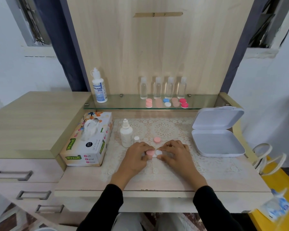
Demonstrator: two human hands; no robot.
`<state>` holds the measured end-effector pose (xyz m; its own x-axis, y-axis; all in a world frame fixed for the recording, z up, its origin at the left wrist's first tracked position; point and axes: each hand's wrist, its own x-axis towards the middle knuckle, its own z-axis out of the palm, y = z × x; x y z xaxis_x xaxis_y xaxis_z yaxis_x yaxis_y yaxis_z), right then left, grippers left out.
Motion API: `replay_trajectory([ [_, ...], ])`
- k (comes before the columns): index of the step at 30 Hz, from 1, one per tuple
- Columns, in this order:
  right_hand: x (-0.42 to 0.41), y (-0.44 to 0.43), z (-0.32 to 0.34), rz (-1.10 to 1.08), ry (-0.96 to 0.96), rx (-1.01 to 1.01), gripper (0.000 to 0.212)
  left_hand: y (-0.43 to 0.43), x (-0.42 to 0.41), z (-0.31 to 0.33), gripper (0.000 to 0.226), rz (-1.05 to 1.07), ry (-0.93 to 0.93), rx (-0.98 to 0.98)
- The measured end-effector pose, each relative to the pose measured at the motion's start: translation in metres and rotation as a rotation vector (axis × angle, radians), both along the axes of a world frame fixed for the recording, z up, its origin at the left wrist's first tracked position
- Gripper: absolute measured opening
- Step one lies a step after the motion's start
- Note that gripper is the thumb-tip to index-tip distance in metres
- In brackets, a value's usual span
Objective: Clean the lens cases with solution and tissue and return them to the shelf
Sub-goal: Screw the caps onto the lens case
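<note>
Fingers (pixel 144 150) of both hands were curled, tips pinched on one lens case (pixel 154 153) lying on the lace mat (pixel 165 129), near centre. The left hand (pixel 135 158) held its pink end, the right hand (pixel 176 155) its white end. The case body was mostly hidden under the fingertips, and whether its caps sat tight could not be told.

A loose pink cap (pixel 157 140) lay just beyond the hands. An uncapped solution bottle (pixel 126 135) stood left of it, its small cap (pixel 136 139) beside it. A tissue box (pixel 88 139) lay further left, and an open white hinged box (pixel 217 132) lay at right.

On the far glass shelf (pixel 117 106) were five paired lens cases (pixel 166 102), four clear bottles (pixel 163 88) and a "Dream Eye" bottle (pixel 99 87). The bottles' contents were unclear. The pale wooden desk (pixel 157 185) had its drawers cut off at lower left.
</note>
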<state>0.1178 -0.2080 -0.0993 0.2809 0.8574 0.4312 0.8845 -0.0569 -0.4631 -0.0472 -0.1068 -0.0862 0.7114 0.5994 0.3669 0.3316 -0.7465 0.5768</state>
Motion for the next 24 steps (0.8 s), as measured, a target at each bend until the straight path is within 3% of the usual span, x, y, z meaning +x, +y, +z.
replay_trajectory([
  [7, -0.0005, -0.0004, 0.0002, -0.001, 0.012, 0.018, 0.047, -0.0036, -0.0007, 0.0079, 0.040, 0.072, 0.043, -0.040],
  [13, -0.0007, -0.0001, -0.0001, -0.010, 0.013, 0.007, 0.047, -0.0073, 0.0050, 0.0086, 0.026, 0.128, 0.012, -0.067],
  [24, 0.0007, 0.0001, -0.0014, -0.007, 0.013, 0.000, 0.042, -0.0024, 0.0040, 0.0048, 0.028, 0.088, -0.070, -0.162],
])
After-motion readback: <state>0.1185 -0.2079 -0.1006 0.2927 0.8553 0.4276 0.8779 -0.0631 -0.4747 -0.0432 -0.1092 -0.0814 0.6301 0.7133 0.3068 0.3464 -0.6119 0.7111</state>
